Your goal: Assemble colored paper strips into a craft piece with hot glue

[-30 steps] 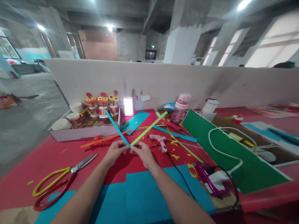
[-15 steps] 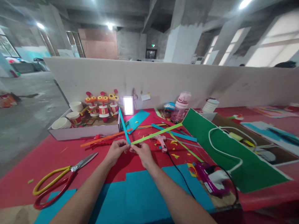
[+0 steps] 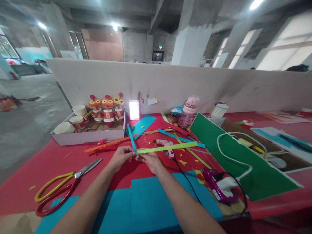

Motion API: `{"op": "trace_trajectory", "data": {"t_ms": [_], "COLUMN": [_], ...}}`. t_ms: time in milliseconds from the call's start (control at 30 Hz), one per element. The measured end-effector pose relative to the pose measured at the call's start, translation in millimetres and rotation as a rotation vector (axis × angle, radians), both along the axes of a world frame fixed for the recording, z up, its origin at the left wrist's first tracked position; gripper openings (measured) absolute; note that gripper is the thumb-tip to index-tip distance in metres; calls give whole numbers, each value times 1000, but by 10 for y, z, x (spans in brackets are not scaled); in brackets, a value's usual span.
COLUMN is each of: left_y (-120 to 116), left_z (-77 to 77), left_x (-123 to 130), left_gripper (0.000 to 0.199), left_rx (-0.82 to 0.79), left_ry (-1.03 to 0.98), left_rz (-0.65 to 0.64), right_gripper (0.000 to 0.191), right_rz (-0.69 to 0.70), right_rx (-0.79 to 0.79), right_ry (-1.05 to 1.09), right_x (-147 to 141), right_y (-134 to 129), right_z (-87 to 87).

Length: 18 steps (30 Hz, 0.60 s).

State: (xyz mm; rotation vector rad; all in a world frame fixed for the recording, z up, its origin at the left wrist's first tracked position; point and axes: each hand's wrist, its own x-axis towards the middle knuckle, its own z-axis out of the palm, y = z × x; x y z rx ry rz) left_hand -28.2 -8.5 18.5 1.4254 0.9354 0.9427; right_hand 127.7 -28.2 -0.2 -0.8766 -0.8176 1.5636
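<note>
Above the red table cover, my left hand (image 3: 122, 157) is closed on the near end of a blue paper strip (image 3: 132, 138), which points up and away. A light green paper strip (image 3: 168, 148) meets it at the near end and reaches out to the right. My right hand (image 3: 149, 160) pinches this joint from the right, its fingers under the green strip. The two strips form an angle; whether they are stuck together is hidden by the fingers. A pink glue gun (image 3: 168, 145) lies just behind the green strip.
Large scissors (image 3: 70, 182) lie at left. Behind them a white box (image 3: 90, 138) holds paper cups and cup figures. Blue sheets (image 3: 153, 201) cover the front edge. At right are a purple power strip (image 3: 220, 187), a green board (image 3: 243, 162) and a pink bottle (image 3: 188, 112).
The green strip has swung down and toward me, now lying nearly level with its face turned up. My right hand has rotated, and the blue strip's far end has dipped.
</note>
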Motion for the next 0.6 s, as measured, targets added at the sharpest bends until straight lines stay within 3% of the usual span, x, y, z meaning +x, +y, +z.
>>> {"op": "trace_trajectory", "data": {"t_ms": [167, 467, 600], "left_y": [18, 141, 96], "left_z": [-25, -123, -101], "left_x": [-10, -85, -63], "left_gripper": [24, 27, 26], "left_rx": [11, 87, 48], "left_ry": [23, 168, 84], "left_rz": [29, 13, -19], "right_gripper": [38, 37, 32], "right_rz": [44, -56, -96], "right_rx": [50, 61, 94], "right_ry": [-68, -160, -181], "right_x": [-1, -36, -26], "right_y": [-4, -27, -11], "right_z": [2, 19, 7]}}
